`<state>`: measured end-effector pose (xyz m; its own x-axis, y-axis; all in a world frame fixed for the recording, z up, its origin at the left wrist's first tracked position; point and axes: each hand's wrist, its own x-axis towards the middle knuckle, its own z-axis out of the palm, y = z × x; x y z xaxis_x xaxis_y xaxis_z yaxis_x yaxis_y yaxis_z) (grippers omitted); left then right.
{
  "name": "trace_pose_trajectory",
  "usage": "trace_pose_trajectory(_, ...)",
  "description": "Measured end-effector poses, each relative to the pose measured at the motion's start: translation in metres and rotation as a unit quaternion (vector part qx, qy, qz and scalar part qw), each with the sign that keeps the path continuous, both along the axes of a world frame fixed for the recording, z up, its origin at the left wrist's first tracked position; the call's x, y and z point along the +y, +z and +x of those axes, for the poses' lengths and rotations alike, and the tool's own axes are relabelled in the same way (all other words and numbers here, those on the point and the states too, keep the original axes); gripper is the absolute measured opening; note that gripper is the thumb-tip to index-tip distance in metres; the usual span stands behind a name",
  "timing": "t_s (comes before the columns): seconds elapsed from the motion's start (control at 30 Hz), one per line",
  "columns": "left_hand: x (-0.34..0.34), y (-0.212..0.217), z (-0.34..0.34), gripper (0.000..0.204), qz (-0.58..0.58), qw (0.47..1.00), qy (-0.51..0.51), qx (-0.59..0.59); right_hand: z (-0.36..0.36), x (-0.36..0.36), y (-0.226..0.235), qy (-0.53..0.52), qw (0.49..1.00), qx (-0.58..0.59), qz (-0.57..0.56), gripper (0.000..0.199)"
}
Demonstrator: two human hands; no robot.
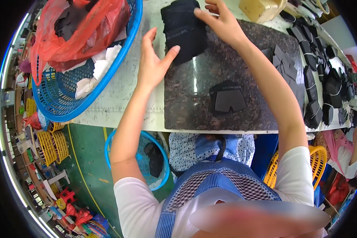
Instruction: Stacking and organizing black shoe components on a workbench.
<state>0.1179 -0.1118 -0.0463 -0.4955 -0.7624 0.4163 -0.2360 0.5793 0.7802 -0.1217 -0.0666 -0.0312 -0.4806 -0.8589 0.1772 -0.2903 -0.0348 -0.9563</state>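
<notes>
A stack of black sheet pieces (184,33) is seen at the far side of the table (123,95), laid partly over the upper left corner of a dark speckled slab (194,103). It is flanked by both hands. At its left, the left hand (154,59) is held open, the fingers spread and the thumb tip brought to the stack's edge — whether it is touched cannot be told. At the right edge, the right hand (224,23) is held with its thumb over the stack and its fingers loosely curled apart from it; nothing is gripped between them.

Nearer the front, a small pile of notched dark pieces (230,101) is set on the slab, and loose grey pieces (285,65) are strewn near its right side. Tied black bundles (333,85) are lined up farther right. At the left, a red plastic bag (101,41) is held in a blue basket (77,109).
</notes>
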Motion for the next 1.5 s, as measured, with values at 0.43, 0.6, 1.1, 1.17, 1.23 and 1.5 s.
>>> trace_pose_trajectory(0.43, 0.004, 0.003, -0.032, 0.095, 0.114, 0.983, -0.139, 0.025, -0.003, 0.004, 0.013, -0.032, 0.997, 0.059, 0.031, 0.071)
trace_pose_trajectory(0.6, 0.036, 0.013, -0.054, 0.091, -0.06, 0.985, -0.108, -0.118, -0.047, 0.052, -0.008, -0.124, 0.944, 0.304, 0.04, 0.062)
trace_pose_trajectory(1.1, 0.062, 0.019, 0.002, 0.035, -0.081, 0.992, -0.088, -0.04, -0.004, 0.109, 0.004, 0.131, 0.796, 0.551, -0.216, 0.024)
trace_pose_trajectory(1.17, 0.066, 0.009, 0.003, 0.032, -0.228, 0.949, -0.209, -0.065, -0.002, 0.109, 0.005, 0.131, 0.797, 0.549, -0.216, 0.021)
trace_pose_trajectory(1.23, 0.081, 0.011, -0.007, 0.043, -0.252, 0.926, -0.243, -0.139, 0.0, 0.109, 0.014, 0.143, 0.901, 0.377, -0.159, 0.014)
trace_pose_trajectory(1.5, 0.078, 0.008, -0.019, 0.03, -0.229, 0.944, -0.215, -0.101, 0.013, 0.218, 0.023, 0.068, 0.857, 0.487, -0.153, 0.016)
